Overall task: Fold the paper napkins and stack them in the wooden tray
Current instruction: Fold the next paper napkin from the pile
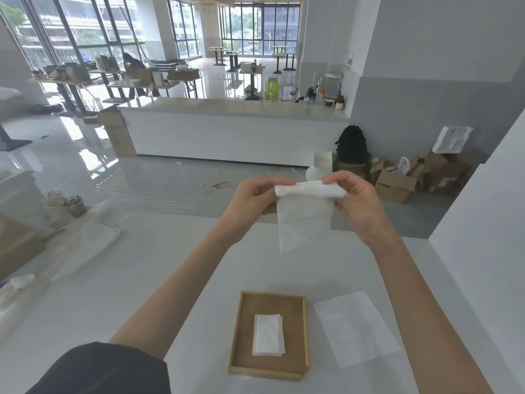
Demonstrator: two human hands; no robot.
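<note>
I hold a white paper napkin up in the air over the white table. My left hand pinches its top left corner and my right hand pinches its top right corner; the napkin hangs down, folded over along its top edge. Below, near the table's front edge, lies a wooden tray with a small stack of folded napkins in its middle. To the right of the tray an unfolded napkin lies flat on the table.
A white wall runs along the table's right side. Beyond the table's far edge the floor drops away toward a long white counter. Cardboard boxes and a black backpack sit on the floor at the right.
</note>
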